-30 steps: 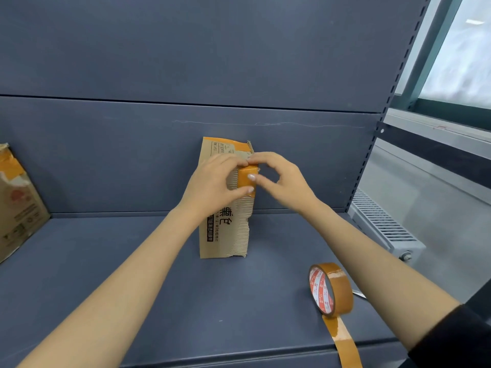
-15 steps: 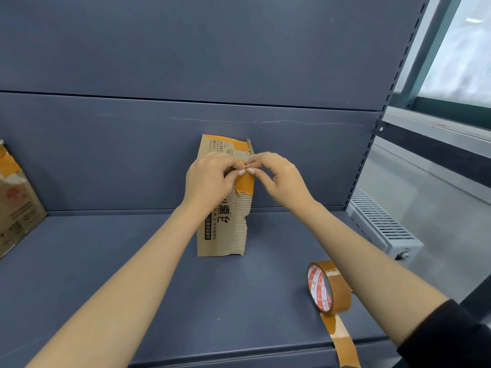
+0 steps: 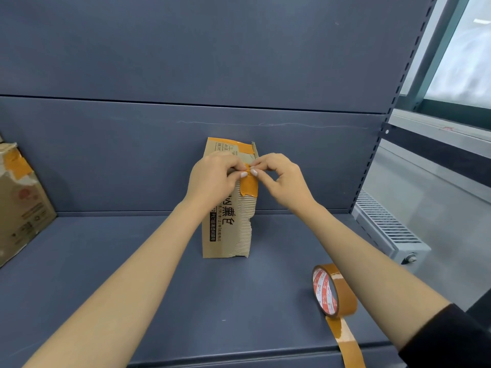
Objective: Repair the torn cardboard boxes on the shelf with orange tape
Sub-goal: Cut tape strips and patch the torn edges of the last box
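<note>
A torn cardboard box (image 3: 225,235) stands upright against the back panel of the blue-grey shelf (image 3: 132,288), its right side ripped to bare corrugation. A short strip of orange tape (image 3: 249,188) hangs over the torn edge near the top. My left hand (image 3: 212,179) and my right hand (image 3: 281,179) meet in front of the box, and both pinch the strip's upper end between thumb and fingertips. A roll of orange tape (image 3: 333,293) stands on edge at the shelf's front right, its loose tail (image 3: 345,341) trailing over the front edge.
A second cardboard box (image 3: 18,208) with orange tape on its top leans at the far left of the shelf. The shelf's perforated upright (image 3: 372,160) bounds the right side, with a grey radiator (image 3: 385,229) and a window beyond it.
Both hands rose from the middle of the tape strip to its upper end, so the strip now shows below the fingers. The box and the roll stayed put.
</note>
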A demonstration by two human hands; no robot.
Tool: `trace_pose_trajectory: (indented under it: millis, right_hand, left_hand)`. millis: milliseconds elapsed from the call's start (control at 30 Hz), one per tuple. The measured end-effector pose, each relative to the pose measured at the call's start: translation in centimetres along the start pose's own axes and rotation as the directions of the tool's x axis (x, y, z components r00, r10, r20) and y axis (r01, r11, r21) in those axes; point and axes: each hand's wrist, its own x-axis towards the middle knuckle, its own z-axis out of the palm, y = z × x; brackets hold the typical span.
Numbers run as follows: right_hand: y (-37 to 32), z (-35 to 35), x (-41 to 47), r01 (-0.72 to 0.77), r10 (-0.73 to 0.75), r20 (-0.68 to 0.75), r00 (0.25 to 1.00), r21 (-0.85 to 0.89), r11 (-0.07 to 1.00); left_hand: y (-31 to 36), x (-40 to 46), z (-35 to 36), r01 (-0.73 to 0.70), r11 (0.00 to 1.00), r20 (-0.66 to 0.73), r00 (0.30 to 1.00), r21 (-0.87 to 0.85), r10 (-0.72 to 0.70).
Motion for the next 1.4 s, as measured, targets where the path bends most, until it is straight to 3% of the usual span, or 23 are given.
trace_pose_trajectory:
  millis: [233,333,433,833,900,1000,1133,1400]
  right_hand:
    - [0.0,-0.7,-0.1,-0.018,0.017,0.123,0.992,0.002,1.0]
    - [0.0,-1.0,-0.2,0.052,-0.029,0.206,0.978,-0.106,0.993]
    - [0.5,-0.6,-0.5,0.103,-0.073,0.194,0.978,-0.151,0.983]
    - [0.7,-0.5,-1.6,0.061,-0.025,0.273,0.962,-0.124,0.99]
    - [0.4,-0.8,-1.4,0.025,-0.011,0.242,0.97,-0.053,0.998]
    - [-0.1,-0.7,-0.7,-0.003,0.001,0.146,0.989,0.008,1.0]
    - [-0.3,0.1,-0.1,0.002,-0.003,0.163,0.987,0.009,1.0]
    - [-0.3,-1.0,0.1,0.031,0.018,0.329,0.944,-0.141,0.989]
  left_hand:
    - [-0.3,0.0,0.0,-0.111,0.988,0.118,0.988,0.11,0.098]
    - [-0.6,-0.2,0.1,-0.156,0.977,0.159,0.978,0.142,0.133]
    - [-0.7,-0.3,0.4,-0.193,0.964,0.171,0.972,0.181,0.162]
    - [-1.1,-0.7,0.2,-0.28,0.932,0.261,0.94,0.232,0.218]
    - [-1.0,-0.5,0.0,-0.246,0.954,0.238,0.95,0.17,0.202]
    - [-1.2,-0.5,-0.1,-0.141,0.987,0.099,0.986,0.08,0.133]
    - [-1.9,-0.7,-0.1,-0.094,0.993,0.027,0.995,0.077,0.093]
    - [-0.9,-0.6,0.3,-0.2,0.933,0.271,0.955,0.299,0.118]
